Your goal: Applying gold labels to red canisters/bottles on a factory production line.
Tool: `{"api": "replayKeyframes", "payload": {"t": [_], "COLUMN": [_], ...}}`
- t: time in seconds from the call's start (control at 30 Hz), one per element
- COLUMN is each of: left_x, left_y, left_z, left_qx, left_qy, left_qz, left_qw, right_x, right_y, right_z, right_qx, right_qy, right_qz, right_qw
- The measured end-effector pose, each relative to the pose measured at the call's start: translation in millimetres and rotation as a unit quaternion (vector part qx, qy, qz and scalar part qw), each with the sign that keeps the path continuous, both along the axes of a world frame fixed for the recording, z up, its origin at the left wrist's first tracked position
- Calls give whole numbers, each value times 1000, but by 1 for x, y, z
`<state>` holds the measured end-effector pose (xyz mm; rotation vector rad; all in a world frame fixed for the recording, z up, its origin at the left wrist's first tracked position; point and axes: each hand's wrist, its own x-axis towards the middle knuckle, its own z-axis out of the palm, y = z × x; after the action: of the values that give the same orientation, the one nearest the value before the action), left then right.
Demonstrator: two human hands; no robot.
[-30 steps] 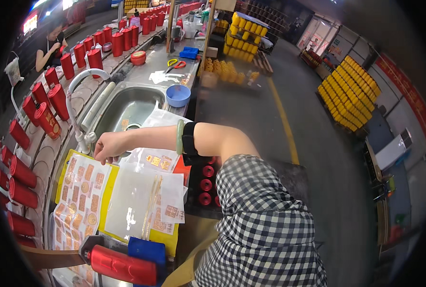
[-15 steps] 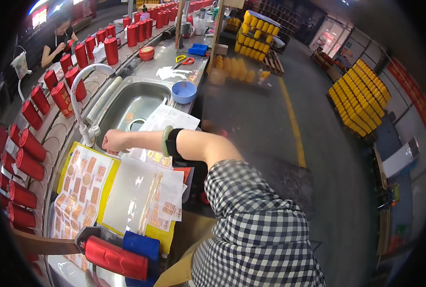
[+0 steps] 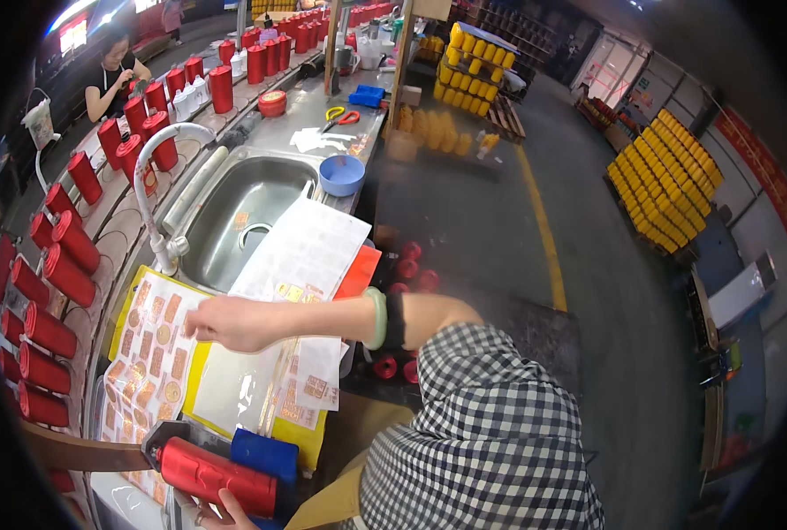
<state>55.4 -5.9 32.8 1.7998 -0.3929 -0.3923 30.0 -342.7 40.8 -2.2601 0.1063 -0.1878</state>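
My right hand (image 3: 234, 324) is over the left part of the worktop, its fingers pinched together beside a sheet of gold and orange stickers (image 3: 150, 353). Whatever it pinches, if anything, is too small to make out. At the bottom edge my left hand (image 3: 221, 514) has its fingers against the near side of a red bottle (image 3: 212, 477); part of the hand is hidden. The bottle lies on its side in a dark holder (image 3: 157, 435), with a blue pad (image 3: 265, 455) beside it. Under the sticker sheet and a pale backing sheet (image 3: 225, 384) is a yellow board (image 3: 197, 380).
Beyond the sheets are a steel sink (image 3: 256, 190) with a white tap (image 3: 159, 238), a blue bowl (image 3: 340, 175) and scissors (image 3: 340, 117). Rows of red bottles (image 3: 66, 274) line the conveyor at left, where a co-worker (image 3: 110, 79) sits. Yellow bottles stand stacked on pallets (image 3: 667, 181).
My right hand has come from the sink's near edge back over the sticker sheet. My left hand has moved right along the bottle. The bottles on the conveyor have shifted.
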Motion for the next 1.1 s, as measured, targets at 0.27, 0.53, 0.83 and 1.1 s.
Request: {"api": "replayKeyframes", "payload": {"t": [0.27,0.53,0.83,1.1], "left_x": [0,-3,0,1], "left_y": [1,0,1,3], "left_z": [-2,3,4,-2], "left_qx": [5,1,-10,-11], "left_qy": [27,38,45,36], "left_qz": [13,17,-16,-8], "left_qw": [1000,999,999,999], "right_x": [-47,-50,-44,-40], "right_y": [35,69,102,110], "right_z": [8,-9,-13,-17], "right_qx": [27,58,90,113], "right_qy": [2,-67,-22,-33], "right_qz": [-49,-115,-45,-31], "right_qw": [998,989,995,993]}}
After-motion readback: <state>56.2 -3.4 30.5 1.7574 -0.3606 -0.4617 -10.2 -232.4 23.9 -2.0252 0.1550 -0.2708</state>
